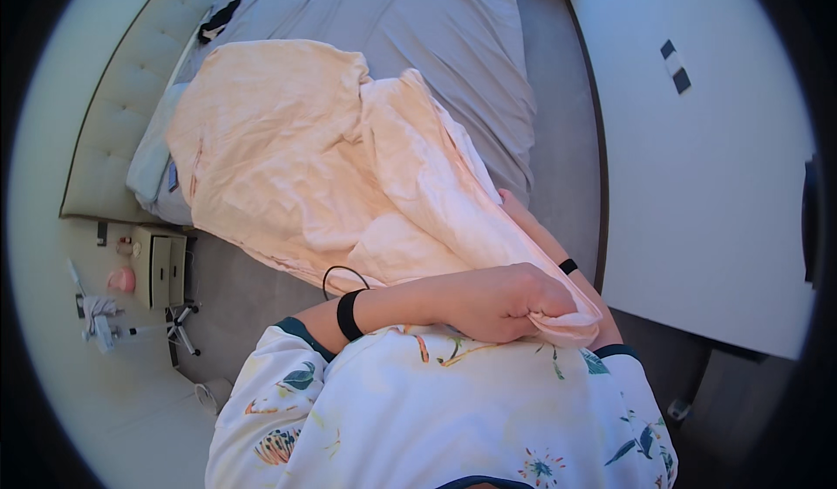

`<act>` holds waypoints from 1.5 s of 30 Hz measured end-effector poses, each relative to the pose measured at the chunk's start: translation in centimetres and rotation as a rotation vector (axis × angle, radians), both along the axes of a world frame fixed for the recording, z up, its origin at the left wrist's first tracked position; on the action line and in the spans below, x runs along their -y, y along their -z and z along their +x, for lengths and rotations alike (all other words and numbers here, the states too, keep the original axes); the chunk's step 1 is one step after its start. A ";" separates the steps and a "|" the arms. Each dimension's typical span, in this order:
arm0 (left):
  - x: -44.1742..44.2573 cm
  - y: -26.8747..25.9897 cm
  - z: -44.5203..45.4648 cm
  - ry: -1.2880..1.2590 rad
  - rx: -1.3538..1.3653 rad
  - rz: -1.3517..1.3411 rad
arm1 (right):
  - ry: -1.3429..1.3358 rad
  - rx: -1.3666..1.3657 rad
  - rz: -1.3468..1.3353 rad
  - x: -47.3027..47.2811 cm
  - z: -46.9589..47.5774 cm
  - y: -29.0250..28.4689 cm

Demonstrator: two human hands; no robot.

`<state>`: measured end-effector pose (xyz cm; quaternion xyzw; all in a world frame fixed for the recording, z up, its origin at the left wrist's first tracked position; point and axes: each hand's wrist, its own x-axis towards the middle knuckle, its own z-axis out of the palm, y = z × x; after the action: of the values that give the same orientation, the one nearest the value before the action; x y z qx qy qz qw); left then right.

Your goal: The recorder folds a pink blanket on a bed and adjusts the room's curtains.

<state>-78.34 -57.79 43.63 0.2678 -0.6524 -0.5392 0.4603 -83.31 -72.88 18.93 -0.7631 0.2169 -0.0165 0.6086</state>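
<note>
A pale peach duvet or duvet cover [274, 136], rumpled and partly folded, spreads over the near side of the bed and hangs towards my body. My left hand [516, 303] is closed in a fist on a bunched corner of it, close to my chest. That forearm crosses in front of me to the right. My right hand [507, 200] reaches forward beside the long right edge of the peach fabric. Most of its fingers are hidden by the cloth, so its grip does not show. A black band circles each forearm.
Grey sheet covers the bed [451, 38], with a tufted headboard [118, 110] on the left. Beside a pale pillow [155, 155] lies a phone-like object [173, 176]. A small drawer cabinet [160, 267] and a wheeled stand [183, 332] are at left. A white wall or panel [706, 162] borders the right.
</note>
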 end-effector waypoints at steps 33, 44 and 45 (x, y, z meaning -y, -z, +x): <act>0.2 -3.5 -10.0 -1.744 0.367 -0.517 | -0.780 0.419 -0.740 12.3 5.3 -0.3; -16.6 -1.2 -24.6 -2.860 0.412 -0.237 | -1.121 -0.073 -0.278 13.2 -17.1 -1.0; -17.2 -0.6 -25.2 -2.844 0.355 -0.299 | -1.118 -0.089 -0.267 12.8 -17.2 0.6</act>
<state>-103.51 -40.54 44.20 0.6918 0.0658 0.4804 0.5351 -100.47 -85.68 18.30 -0.8319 -0.1981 0.3126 0.4134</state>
